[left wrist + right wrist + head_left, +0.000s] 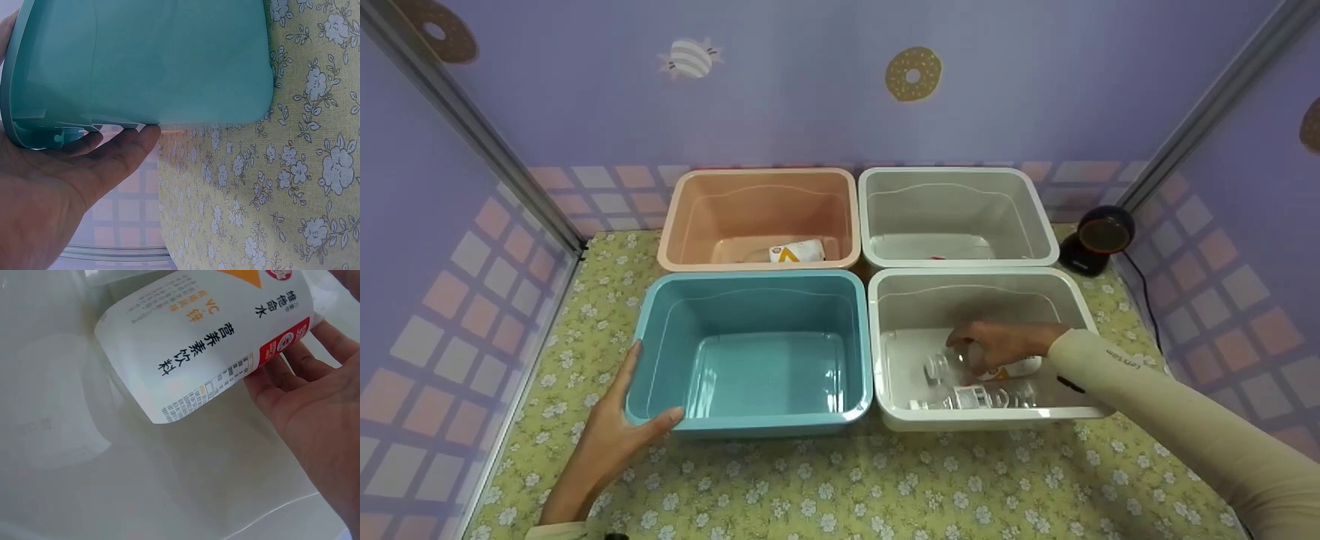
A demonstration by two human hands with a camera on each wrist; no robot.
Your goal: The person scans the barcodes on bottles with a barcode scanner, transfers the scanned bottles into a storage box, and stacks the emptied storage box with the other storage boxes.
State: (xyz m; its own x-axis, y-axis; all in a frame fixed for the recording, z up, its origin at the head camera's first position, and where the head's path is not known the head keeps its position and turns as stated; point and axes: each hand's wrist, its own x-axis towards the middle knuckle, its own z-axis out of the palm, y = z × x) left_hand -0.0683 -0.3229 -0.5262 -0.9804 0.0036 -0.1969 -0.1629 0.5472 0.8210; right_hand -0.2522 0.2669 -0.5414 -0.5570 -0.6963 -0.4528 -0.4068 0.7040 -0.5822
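My right hand (997,345) reaches into the front right white bin (982,279) and grips a clear plastic bottle with a white label (208,337). In the right wrist view its fingers (304,363) curl under the label's red-edged end. Another clear bottle (971,397) lies along that bin's front wall. My left hand (611,435) holds the front left corner of the blue bin (750,279). The thumb lies at the front rim, and the fingers (132,149) touch the outer side wall in the left wrist view.
Behind stand an orange bin (765,176), with a white-labelled bottle (796,251) inside, and another white bin (952,174), where a small red bit shows. A black device (1099,236) with a cord is at the right. A flowered cloth (825,487) covers the table.
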